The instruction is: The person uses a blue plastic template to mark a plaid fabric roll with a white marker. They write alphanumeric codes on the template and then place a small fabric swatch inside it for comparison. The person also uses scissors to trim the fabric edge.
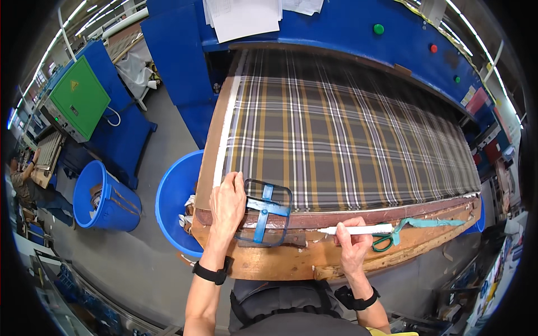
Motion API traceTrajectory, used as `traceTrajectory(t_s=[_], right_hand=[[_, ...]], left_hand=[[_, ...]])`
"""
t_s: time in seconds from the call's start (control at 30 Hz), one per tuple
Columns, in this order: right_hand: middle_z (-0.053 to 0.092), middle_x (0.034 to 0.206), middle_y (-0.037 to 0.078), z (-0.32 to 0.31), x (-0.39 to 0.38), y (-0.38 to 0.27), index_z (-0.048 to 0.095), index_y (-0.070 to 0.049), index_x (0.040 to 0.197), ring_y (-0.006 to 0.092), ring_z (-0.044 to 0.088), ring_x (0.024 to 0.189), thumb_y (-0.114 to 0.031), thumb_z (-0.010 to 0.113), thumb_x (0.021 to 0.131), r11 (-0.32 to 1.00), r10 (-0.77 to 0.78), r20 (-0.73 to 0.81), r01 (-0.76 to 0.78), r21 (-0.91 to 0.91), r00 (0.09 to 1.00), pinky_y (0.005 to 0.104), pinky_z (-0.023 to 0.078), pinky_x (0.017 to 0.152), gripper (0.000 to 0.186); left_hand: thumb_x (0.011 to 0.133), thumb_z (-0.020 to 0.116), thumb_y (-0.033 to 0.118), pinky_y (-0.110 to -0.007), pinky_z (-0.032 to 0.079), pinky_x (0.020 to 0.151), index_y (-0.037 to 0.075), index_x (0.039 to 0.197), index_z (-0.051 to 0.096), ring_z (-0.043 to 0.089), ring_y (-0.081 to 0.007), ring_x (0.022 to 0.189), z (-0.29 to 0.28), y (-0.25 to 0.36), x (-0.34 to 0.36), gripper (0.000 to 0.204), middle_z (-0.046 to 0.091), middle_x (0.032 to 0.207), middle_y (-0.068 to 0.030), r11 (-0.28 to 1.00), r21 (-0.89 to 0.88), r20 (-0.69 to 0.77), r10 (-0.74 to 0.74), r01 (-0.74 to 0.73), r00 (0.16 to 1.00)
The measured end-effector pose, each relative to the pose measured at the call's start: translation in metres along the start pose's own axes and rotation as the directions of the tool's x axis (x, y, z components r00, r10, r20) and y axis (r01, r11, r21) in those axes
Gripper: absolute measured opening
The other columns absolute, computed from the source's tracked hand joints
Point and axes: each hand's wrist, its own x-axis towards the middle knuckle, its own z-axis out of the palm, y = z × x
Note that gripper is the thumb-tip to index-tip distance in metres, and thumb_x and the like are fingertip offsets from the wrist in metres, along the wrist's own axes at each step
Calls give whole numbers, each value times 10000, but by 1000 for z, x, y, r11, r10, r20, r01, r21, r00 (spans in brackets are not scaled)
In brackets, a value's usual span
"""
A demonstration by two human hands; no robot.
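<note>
Right hand (353, 247) holds, apparently, a white marker (371, 229).

The count stood at two black wristbands (210, 274), one white marker (372, 229), one plaid cloth (336, 134), two green buttons (379, 29) and one red button (433, 49).

I see a big wooden table (263, 266). A checked cloth (330, 140) lies flat over most of it, with a white strip (226, 129) along the nine o'clock side. On the wooden front, green scissors (385, 236) lie at five o'clock, touching a blue-green rag (431, 222) toward four. A flat dark bar (294, 239) lies at seven.
</note>
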Motion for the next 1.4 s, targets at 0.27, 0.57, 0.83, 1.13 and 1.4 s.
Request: traceTrajectory(t_s=[0.27, 0.57, 0.83, 1.13, 1.4], right_hand=[[607, 813, 19, 1, 27, -45, 586, 12, 960, 39, 557, 713, -49, 650, 907, 990, 119, 94, -126, 68, 988, 179, 447, 621, 103], [633, 929, 46, 32, 50, -86, 620, 25, 1018, 77, 604, 817, -93, 671, 906, 954, 216, 436, -285, 98, 874, 229, 504, 716, 170], [667, 804, 39, 34, 49, -91, 634, 28, 963, 94, 627, 770, -131, 677, 909, 980, 164, 498, -200, 20, 852, 254, 512, 697, 174], [676, 807, 52, 29, 46, -81, 652, 28, 924, 91, 624, 763, -124, 688, 898, 986, 164, 461, -164, -40, 872, 251, 499, 685, 158], [665, 800, 37, 32, 38, -83, 654, 21, 929, 76, 596, 748, -113, 688, 897, 973, 223, 444, -227, -46, 868, 246, 480, 672, 142]], left_hand=[[995, 438, 370, -294, 472, 625, -36, 1256, 555, 588, -165, 663, -69, 35, 4, 497, 665, 844, -123, 434, -748, 508, -113, 502, 854], [933, 565, 23, -301, 468, 911, 53, 1507, 186, 593, -156, 978, -88, 74, -42, 688, 607, 1095, -120, 527, -650, 733, 248, 547, 634], [921, 484, -99, -394, 475, 965, 89, 1532, 1, 629, -262, 1049, -92, 90, -47, 802, 628, 1102, -174, 827, -554, 703, 403, 94, 586], [886, 471, -116, -431, 492, 934, 61, 1525, 35, 633, -361, 1040, -99, 102, -41, 794, 621, 1133, -218, 814, -580, 670, 483, -8, 564], [897, 489, -84, -446, 484, 894, 65, 1524, 55, 631, -382, 1025, -102, 94, -45, 777, 613, 1148, -236, 795, -604, 669, 549, -65, 500]])
